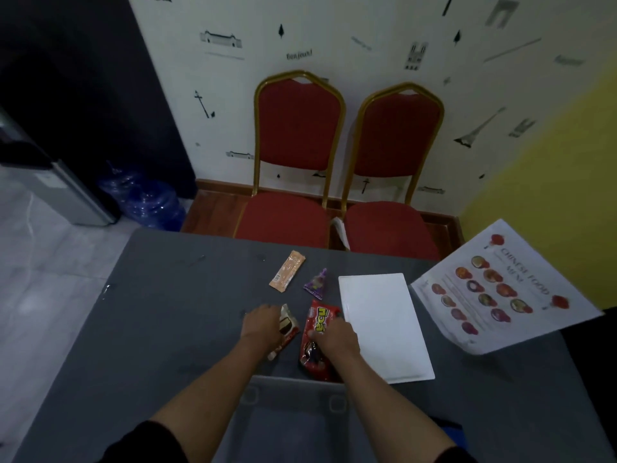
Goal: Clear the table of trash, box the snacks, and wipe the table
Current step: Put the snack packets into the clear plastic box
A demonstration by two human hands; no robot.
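Note:
On the grey table (173, 312) my left hand (262, 324) closes on a brown-and-white snack bar wrapper (287, 329). My right hand (337, 339) grips a red snack bag (317, 332) with yellow lettering. Both sit just beyond a clear plastic box (293, 406) at the near edge. Farther out lie an orange wrapped snack (287, 270) and a small purple packet (317, 284). A white lid (384, 325) lies flat to the right of the red bag.
A Chinese food menu sheet (500, 289) overhangs the table's right side. Two red chairs with gold frames (300, 155) stand behind the table against the wall. Blue water bottles (147, 202) and a dispenser (60, 185) stand at the left on the floor.

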